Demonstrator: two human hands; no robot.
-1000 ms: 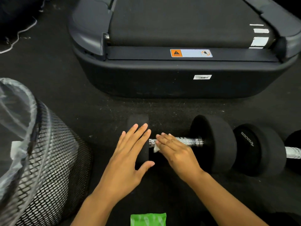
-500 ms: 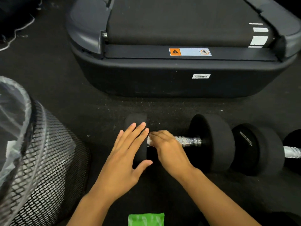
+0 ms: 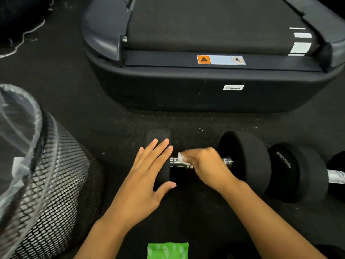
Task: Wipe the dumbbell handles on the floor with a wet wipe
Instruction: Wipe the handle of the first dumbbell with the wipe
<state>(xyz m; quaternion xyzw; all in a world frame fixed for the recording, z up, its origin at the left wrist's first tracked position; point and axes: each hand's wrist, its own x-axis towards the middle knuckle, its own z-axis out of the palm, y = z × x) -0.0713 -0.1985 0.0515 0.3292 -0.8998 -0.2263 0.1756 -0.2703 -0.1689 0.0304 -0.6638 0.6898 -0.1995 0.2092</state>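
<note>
Near dumbbell (image 3: 244, 161) on rubber floor (image 3: 56, 94), treadmill (image 3: 205, 86) behind, mesh bin (image 3: 61, 184) left, green wipe pack (image 3: 167, 251) near. Left hand (image 3: 147, 182) flat, fingers straight, on black end weight. Right hand (image 3: 207, 167) curls white wipe (image 3: 180, 157) round knurled chrome handle (image 3: 177, 162). Second dumbbell (image 3: 291, 171) right.

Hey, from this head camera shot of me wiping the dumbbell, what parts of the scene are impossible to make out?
Head view only:
- Chrome dumbbell handle: its middle is covered by the right hand holding the white wet wipe.
- Second black dumbbell: cut off by the right edge.
- Green wipes packet: cut off by the bottom edge.
- White barcode sticker on the treadmill: too small to read.
- Black mesh bin: contents blurred by its clear liner.
</note>
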